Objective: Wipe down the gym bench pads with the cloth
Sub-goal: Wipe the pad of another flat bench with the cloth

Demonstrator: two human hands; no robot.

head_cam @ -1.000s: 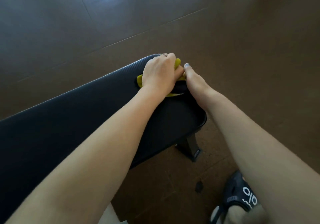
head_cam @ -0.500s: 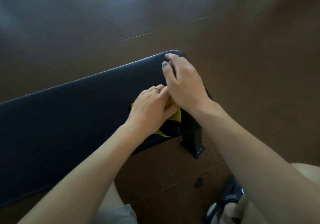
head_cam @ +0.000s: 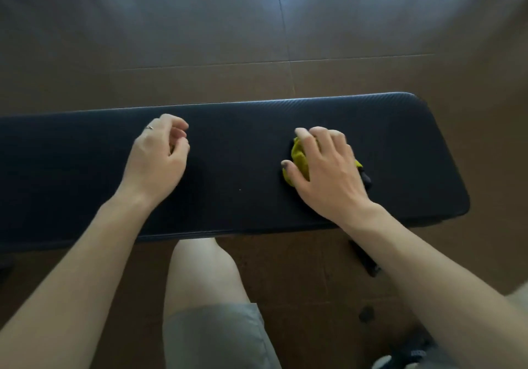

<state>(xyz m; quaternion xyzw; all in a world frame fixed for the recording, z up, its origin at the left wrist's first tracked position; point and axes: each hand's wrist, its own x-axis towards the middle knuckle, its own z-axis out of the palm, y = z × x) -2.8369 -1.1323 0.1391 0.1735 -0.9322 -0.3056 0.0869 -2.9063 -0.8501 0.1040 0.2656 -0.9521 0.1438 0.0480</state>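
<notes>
My left hand (head_cam: 160, 154) hovered over the left-middle of the long black padded gym bench pad (head_cam: 243, 145), its fingers loosely curled inward and holding nothing; a thin ring sat on one finger. Whether its heel touched the pad I could not tell. The pad ran across the view, matte, with a fine woven-looking grain along its far edge and rounded corners at its right end. Further right, my right hand (head_cam: 328, 171) lay palm down with fingers spread and slightly bent over the crumpled yellow cloth (head_cam: 298, 157), pressing it onto the pad near the right end. The cloth looked soft and nubby, bunched under my palm, with a dark part of it poking out by my little finger. Below the pad were my bare knee (head_cam: 203, 271) and grey shorts (head_cam: 217, 337), above the brown tiled floor (head_cam: 285, 39).
</notes>
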